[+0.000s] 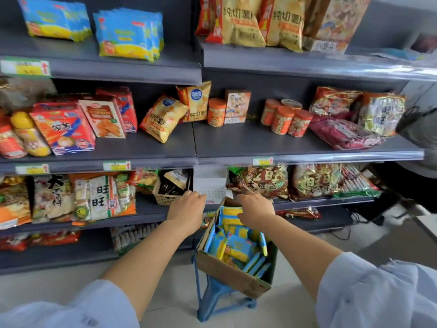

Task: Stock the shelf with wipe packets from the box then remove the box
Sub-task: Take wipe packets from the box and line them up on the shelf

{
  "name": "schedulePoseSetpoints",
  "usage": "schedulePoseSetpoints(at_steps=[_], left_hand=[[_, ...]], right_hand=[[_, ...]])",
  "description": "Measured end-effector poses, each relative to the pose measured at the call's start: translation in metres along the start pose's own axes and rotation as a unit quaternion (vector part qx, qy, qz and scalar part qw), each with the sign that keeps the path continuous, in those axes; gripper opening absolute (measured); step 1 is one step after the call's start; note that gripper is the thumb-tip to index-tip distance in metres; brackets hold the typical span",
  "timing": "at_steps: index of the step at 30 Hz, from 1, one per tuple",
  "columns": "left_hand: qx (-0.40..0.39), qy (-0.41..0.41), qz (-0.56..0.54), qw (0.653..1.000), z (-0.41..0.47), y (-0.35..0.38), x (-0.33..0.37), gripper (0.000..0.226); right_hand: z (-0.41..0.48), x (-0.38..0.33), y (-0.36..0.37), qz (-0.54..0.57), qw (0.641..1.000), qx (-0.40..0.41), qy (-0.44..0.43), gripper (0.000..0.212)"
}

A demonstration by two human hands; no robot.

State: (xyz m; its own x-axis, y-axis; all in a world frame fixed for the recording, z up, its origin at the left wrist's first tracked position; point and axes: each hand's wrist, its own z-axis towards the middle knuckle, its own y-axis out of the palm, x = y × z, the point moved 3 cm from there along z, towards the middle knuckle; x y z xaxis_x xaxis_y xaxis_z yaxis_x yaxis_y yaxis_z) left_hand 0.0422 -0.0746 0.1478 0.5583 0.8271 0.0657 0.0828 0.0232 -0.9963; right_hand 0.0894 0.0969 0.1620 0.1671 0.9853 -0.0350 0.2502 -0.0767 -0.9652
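My main worry is the brown cardboard box (227,273). It sits tilted on a small blue plastic stool (217,297) and overhangs the seat, and my right forearm passes just above its raised flap, so I judge that a careless pull-back could tip it. The blue-and-yellow foil wipe packets (236,247) are all in that box, heaped loosely; flat and slick as they are, they would slide out easily. I see none in my hands.

My left hand (185,209) and right hand (256,208) are apart, one at each front corner of a white perforated plastic basket (210,185) on the grey metal shelf (151,214). The fingers curl out of sight, so I cannot tell whether either hand grips the rim or only touches it.

If I drag that light, rigid basket unevenly, it may twist into the beige lattice basket (163,200) just beside it on the left. It could also snag the crinkly red-and-gold snack bag (260,181) pressing in from the right. The shelf looks like smooth painted metal, so I expect things to skid on it
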Motion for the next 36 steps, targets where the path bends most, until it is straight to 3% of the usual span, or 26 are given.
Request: schedulePoseSetpoints(at_steps=[18,28,31,36], left_hand=[[-0.180,0.084,-0.010,0.980,0.099,0.188,0.044,0.030],[-0.262,0.160,0.036,0.951,0.132,0.301,0.052,0.055],[-0.258,0.179,0.083,0.946,0.134,0.305,0.056,0.044],[-0.279,0.176,0.043,0.943,0.141,0.291,0.053,0.021]], right_hand=[[0.080,0.077,0.174,0.083,0.982,-0.154,0.069,0.040],[0.123,0.096,0.284,0.102,0.970,-0.194,0.110,0.043],[0.126,0.103,0.303,0.094,0.965,-0.206,0.128,0.050],[0.120,0.117,0.304,0.085,0.961,-0.244,0.099,0.034]])
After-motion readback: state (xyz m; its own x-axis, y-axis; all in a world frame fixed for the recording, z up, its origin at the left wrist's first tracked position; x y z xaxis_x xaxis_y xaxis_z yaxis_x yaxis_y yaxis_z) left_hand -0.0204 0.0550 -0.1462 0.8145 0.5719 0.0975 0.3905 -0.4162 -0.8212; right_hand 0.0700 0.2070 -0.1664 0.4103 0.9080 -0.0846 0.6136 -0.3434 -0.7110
